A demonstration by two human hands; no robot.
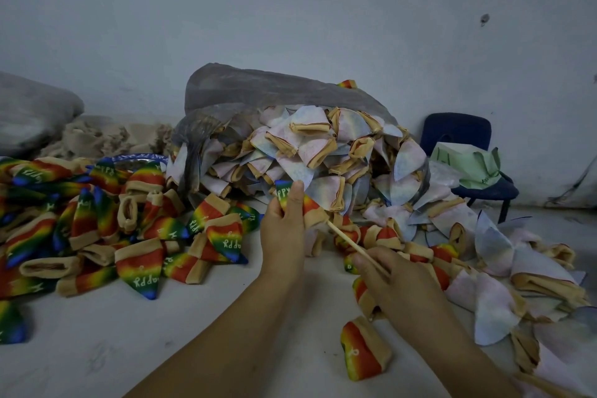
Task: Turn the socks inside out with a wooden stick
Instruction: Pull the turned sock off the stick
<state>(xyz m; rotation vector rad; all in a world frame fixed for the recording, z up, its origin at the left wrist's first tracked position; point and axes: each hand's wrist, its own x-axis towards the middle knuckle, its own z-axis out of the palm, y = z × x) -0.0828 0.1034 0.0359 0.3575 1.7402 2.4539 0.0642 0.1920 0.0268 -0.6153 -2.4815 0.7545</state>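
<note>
My left hand (284,229) grips a rainbow sock (311,208) with a tan cuff, held up in the middle of the view. A thin wooden stick (347,241) runs from the sock's cuff opening down to my right hand (391,278), which pinches its lower end. The stick's tip is hidden inside the sock. A pile of pale inside-out socks (310,155) spills from a grey plastic bag (245,90) just behind my hands. A heap of rainbow socks (97,223) lies to the left.
One rainbow sock (363,352) lies on the pale floor near my right forearm. More pale socks (504,284) trail off to the right. A blue chair (458,132) with a green bag (468,165) on it stands at the back right by the wall.
</note>
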